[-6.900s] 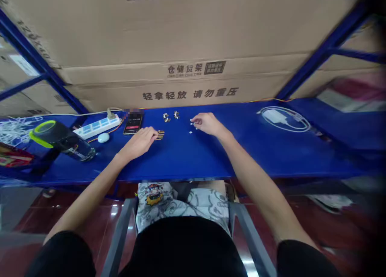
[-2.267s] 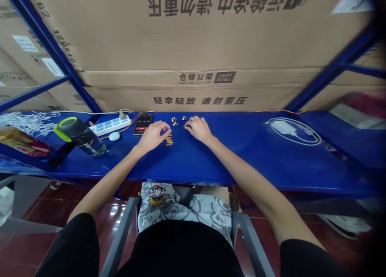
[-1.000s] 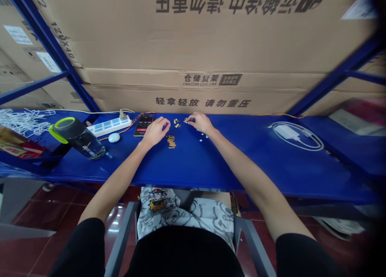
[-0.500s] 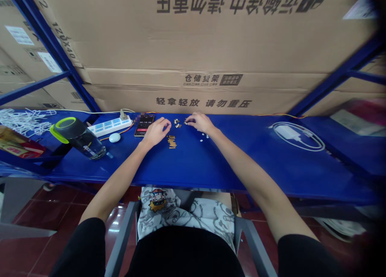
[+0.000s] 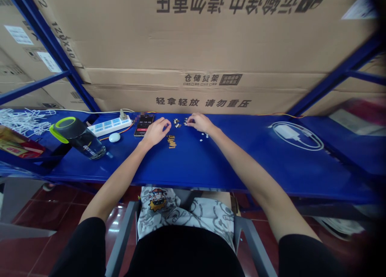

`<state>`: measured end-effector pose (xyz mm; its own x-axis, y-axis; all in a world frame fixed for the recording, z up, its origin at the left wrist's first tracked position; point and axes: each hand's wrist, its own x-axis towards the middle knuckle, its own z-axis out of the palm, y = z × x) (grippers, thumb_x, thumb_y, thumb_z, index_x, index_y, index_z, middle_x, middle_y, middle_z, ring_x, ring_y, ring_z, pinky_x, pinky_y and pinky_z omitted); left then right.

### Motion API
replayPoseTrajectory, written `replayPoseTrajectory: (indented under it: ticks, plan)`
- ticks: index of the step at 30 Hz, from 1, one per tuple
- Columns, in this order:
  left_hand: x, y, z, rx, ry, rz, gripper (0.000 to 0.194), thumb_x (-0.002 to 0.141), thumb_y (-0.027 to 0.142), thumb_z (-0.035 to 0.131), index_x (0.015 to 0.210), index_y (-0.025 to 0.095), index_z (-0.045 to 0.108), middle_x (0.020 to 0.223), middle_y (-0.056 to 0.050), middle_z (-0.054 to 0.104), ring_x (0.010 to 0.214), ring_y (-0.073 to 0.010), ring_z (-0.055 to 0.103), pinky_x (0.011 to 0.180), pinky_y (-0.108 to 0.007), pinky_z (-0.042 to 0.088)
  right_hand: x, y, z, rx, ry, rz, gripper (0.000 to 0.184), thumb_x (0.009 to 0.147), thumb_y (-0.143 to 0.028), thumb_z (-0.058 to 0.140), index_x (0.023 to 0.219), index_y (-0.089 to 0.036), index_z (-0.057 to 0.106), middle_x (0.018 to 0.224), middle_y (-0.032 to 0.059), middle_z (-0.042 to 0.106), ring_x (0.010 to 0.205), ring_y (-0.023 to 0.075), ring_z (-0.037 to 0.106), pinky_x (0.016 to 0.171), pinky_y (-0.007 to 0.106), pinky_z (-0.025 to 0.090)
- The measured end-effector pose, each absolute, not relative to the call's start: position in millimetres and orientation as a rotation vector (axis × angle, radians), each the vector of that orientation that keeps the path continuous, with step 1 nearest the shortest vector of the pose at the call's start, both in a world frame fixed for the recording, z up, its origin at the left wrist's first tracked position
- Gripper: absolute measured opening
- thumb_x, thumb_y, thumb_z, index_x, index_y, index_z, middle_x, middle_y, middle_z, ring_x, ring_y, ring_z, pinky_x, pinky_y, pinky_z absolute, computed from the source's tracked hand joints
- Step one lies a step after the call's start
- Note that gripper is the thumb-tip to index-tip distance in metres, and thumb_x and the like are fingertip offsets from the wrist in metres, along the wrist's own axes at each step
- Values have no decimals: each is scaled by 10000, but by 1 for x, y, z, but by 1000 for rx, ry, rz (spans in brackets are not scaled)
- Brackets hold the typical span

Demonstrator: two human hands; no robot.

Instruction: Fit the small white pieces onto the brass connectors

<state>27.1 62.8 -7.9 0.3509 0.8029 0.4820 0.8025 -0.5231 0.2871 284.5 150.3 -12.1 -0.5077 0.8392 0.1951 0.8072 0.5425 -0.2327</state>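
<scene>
The left hand [image 5: 156,132] is resting curled on the table [image 5: 229,168] near its far edge, with its fingers narrowed, just beside the phone [image 5: 143,125]. The right hand [image 5: 200,123] is resting at mid-length of the same edge, its fingertips [image 5: 189,120] pinched narrowly at the small metal parts [image 5: 177,123]. Whether either hand is holding a part is too small to tell. The brass pins [image 5: 171,142] are lying between the hands, nearer the viewer, and the white bits [image 5: 202,136] are lying just below the right hand. The power strip [image 5: 110,126] and bottle [image 5: 79,141] are standing toward the left end, and the charger cable [image 5: 295,136] is lying coiled toward the right end.
</scene>
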Motion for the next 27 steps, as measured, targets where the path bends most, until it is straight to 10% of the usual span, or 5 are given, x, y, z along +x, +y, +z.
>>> replayPoseTrajectory:
  ticks: [19,27]
  plan:
    - [63,44,-14,2829,1376,552,226,990,380,616,1072,238,771,1070,-64,690,1039,-274,578,941,-431,432,277,64,-8,-1222,-2583,168,106,970,-240,604,951,-240,708,1048,61,696,1065,260,603,891,380,425]
    - [65,37,-12,2813,1364,571,199,988,352,626,1073,231,759,1039,-64,699,1049,-273,582,954,-433,430,278,52,-7,-1259,-2246,527,146,943,-195,585,914,-224,726,873,18,772,804,198,699,776,317,482]
